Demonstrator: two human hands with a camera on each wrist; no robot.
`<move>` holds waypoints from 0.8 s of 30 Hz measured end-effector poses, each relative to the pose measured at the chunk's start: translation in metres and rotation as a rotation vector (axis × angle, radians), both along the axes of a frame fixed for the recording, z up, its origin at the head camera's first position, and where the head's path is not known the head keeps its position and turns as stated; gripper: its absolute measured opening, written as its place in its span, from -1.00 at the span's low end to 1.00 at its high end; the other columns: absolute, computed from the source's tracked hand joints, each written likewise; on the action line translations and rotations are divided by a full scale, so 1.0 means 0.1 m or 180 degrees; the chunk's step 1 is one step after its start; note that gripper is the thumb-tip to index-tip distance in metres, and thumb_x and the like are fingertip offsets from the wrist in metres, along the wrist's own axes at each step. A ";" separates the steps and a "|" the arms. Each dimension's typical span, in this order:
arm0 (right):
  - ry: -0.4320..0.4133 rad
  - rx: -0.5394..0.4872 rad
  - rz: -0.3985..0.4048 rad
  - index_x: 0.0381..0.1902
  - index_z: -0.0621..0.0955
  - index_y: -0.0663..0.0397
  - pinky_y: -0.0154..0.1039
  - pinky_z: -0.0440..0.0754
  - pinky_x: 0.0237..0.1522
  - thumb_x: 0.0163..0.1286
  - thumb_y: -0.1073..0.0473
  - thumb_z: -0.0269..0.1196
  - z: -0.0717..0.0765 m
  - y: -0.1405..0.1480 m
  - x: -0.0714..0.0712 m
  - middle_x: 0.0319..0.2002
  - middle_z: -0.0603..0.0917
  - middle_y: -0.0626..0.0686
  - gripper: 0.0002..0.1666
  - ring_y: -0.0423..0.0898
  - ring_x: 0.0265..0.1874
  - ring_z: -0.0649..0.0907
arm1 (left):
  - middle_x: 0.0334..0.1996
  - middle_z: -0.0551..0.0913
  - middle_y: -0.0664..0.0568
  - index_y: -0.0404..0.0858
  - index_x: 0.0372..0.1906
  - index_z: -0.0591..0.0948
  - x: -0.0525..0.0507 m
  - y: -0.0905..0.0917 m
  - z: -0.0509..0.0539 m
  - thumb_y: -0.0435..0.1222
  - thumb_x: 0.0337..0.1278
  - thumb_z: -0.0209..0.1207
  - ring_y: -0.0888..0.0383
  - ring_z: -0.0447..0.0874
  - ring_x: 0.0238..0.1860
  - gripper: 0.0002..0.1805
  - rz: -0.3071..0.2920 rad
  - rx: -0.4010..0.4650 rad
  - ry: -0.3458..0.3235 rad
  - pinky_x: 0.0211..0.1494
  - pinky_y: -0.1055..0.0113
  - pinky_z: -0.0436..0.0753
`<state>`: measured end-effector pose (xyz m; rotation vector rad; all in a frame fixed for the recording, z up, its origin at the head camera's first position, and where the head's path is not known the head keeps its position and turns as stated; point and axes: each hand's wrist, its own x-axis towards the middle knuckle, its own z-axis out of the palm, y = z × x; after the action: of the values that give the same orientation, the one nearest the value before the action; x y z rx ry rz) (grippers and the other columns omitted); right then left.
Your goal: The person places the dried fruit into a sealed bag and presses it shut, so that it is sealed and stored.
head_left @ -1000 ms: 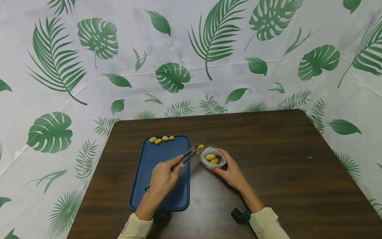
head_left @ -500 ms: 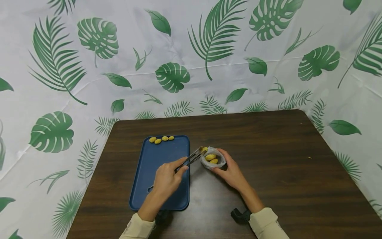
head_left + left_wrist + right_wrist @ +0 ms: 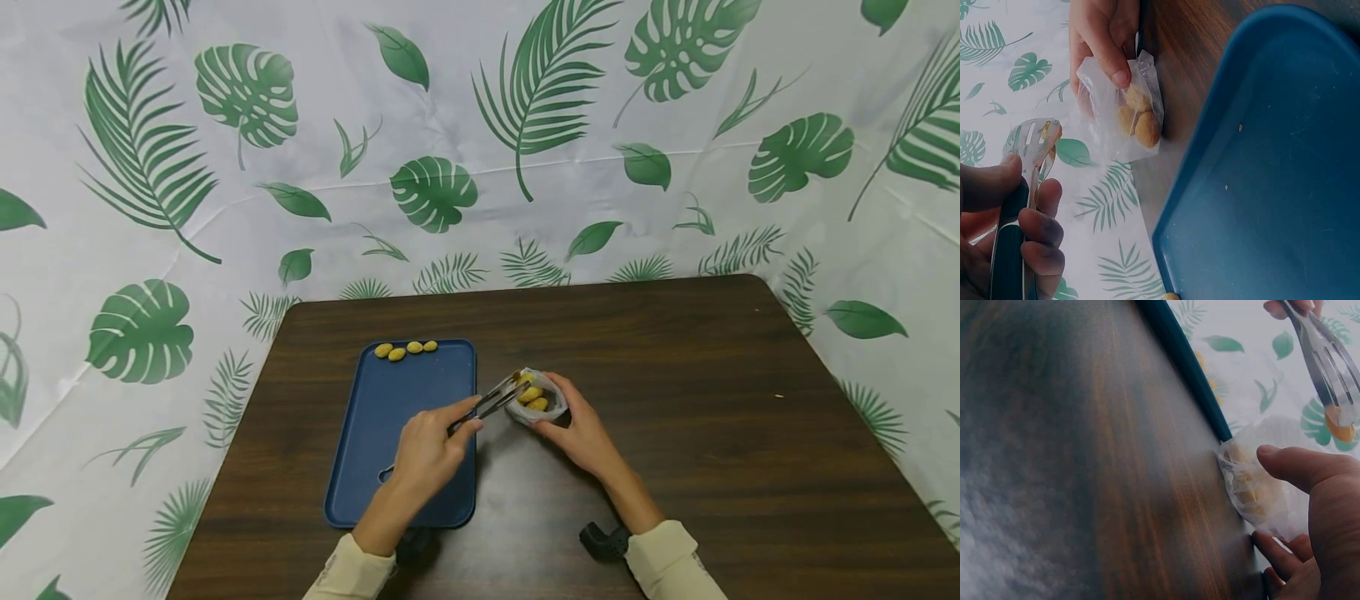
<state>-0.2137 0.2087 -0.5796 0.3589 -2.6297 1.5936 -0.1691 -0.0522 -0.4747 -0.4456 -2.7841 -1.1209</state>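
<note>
1. One backdrop (image 3: 570,187), white with green leaves, all along the back.
2. One table (image 3: 660,350), dark wood, in front of it.
3. One tray (image 3: 405,408), blue, on the table's left half.
4. Two hands. The left hand (image 3: 430,446) has its fingers curled round the tongs; the right hand (image 3: 582,433) grips the bag between thumb and fingers.
5. One pair of tongs (image 3: 1319,347), pinching a lump. Here's the change: the tips have moved from beside the bag to over its mouth, so the held lump is now lined up with the opening, though not let go.
6. One bag (image 3: 1100,137), clear, just right of the tray.
7. Lumps, yellowish, eight that I can count: four along the tray's far edge (image 3: 397,354), three in the bag (image 3: 1147,129), one in the tongs (image 3: 1339,430). Can't rule out more hidden in the bag tbh.
8. Crumbs (image 3: 1240,127), at least two, on the tray.
</note>
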 end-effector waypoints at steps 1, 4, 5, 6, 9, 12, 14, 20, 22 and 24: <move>-0.0006 -0.0009 -0.0004 0.50 0.37 -0.23 0.26 0.39 0.36 0.25 0.05 0.52 0.00 0.00 0.00 0.38 0.53 0.07 -0.08 0.14 0.35 0.53 | -0.86 0.27 0.26 -0.15 0.25 0.70 0.00 0.00 0.00 -0.21 0.32 0.34 0.43 -0.01 -0.86 -0.58 -0.0011 0.0009 -0.0012 -0.72 0.50 0.09; 0.0000 -0.0028 -0.0003 0.51 0.37 -0.22 0.27 0.39 0.35 0.25 0.05 0.52 0.01 0.00 0.01 0.38 0.54 0.08 -0.08 0.14 0.35 0.53 | -0.73 0.49 0.24 -0.14 0.26 0.69 -0.01 0.00 0.00 -0.21 0.31 0.35 0.43 0.10 -0.82 -0.56 -0.0063 0.0029 -0.0030 -0.70 0.49 0.14; 0.0003 -0.0037 0.0002 0.51 0.37 -0.21 0.27 0.39 0.36 0.25 0.05 0.52 0.01 0.00 0.01 0.38 0.54 0.08 -0.08 0.15 0.35 0.53 | -0.66 0.56 0.22 -0.13 0.27 0.69 -0.01 0.00 0.00 -0.21 0.30 0.36 0.43 0.16 -0.80 -0.56 -0.0071 0.0029 -0.0028 -0.69 0.48 0.17; 0.0003 -0.0041 0.0003 0.51 0.37 -0.21 0.27 0.38 0.36 0.25 0.06 0.52 0.02 0.00 0.01 0.38 0.54 0.08 -0.08 0.14 0.35 0.52 | -0.59 0.62 0.21 -0.12 0.27 0.68 -0.02 0.00 -0.01 -0.21 0.30 0.36 0.42 0.21 -0.77 -0.55 -0.0074 0.0033 -0.0022 -0.67 0.47 0.20; 0.0017 -0.0060 0.0014 0.51 0.37 -0.20 0.26 0.38 0.37 0.24 0.08 0.52 0.02 0.00 0.01 0.38 0.53 0.09 -0.08 0.14 0.37 0.51 | -0.44 0.69 0.18 -0.11 0.29 0.67 -0.04 -0.02 -0.02 -0.20 0.30 0.36 0.41 0.29 -0.72 -0.53 -0.0048 0.0013 -0.0007 -0.64 0.44 0.26; 0.0053 -0.0060 0.0029 0.51 0.37 -0.17 0.27 0.37 0.39 0.24 0.10 0.52 0.02 -0.01 0.01 0.39 0.52 0.11 -0.07 0.15 0.38 0.50 | -0.42 0.70 0.15 -0.11 0.30 0.66 -0.05 -0.06 -0.02 -0.19 0.30 0.36 0.40 0.28 -0.72 -0.52 0.0010 0.0017 0.0015 -0.64 0.44 0.25; 0.0069 -0.0060 0.0041 0.51 0.37 -0.16 0.27 0.37 0.39 0.24 0.10 0.52 0.02 -0.01 0.01 0.40 0.52 0.11 -0.08 0.15 0.39 0.50 | -0.41 0.72 0.13 -0.13 0.30 0.65 -0.06 -0.09 -0.02 -0.18 0.31 0.35 0.40 0.27 -0.73 -0.52 0.0046 0.0025 0.0017 -0.65 0.44 0.24; 0.0068 -0.0051 0.0063 0.51 0.36 -0.15 0.28 0.36 0.40 0.26 0.10 0.51 0.03 -0.01 0.01 0.40 0.51 0.11 -0.08 0.16 0.40 0.48 | -0.38 0.74 0.11 -0.14 0.31 0.65 -0.09 -0.16 -0.04 -0.18 0.30 0.36 0.38 0.29 -0.72 -0.51 0.0213 0.0010 0.0022 -0.67 0.43 0.26; 0.0071 -0.0052 0.0060 0.51 0.36 -0.13 0.28 0.36 0.40 0.26 0.10 0.51 0.03 -0.01 0.02 0.40 0.51 0.11 -0.08 0.16 0.40 0.48 | -0.37 0.75 0.10 -0.14 0.30 0.66 -0.10 -0.17 -0.06 -0.18 0.29 0.37 0.37 0.29 -0.72 -0.51 0.0267 -0.0011 0.0012 -0.67 0.43 0.26; 0.0059 -0.0053 0.0055 0.51 0.36 -0.13 0.28 0.35 0.41 0.25 0.11 0.51 0.04 -0.01 0.02 0.41 0.51 0.11 -0.07 0.16 0.41 0.48 | -0.36 0.75 0.10 -0.14 0.30 0.66 -0.12 -0.19 -0.08 -0.18 0.29 0.37 0.37 0.29 -0.72 -0.51 0.0315 -0.0061 0.0012 -0.66 0.42 0.26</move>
<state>-0.2116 0.2082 -0.5757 0.3948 -2.6053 1.6079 -0.1810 -0.0715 -0.4825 -0.3077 -2.7819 -1.0719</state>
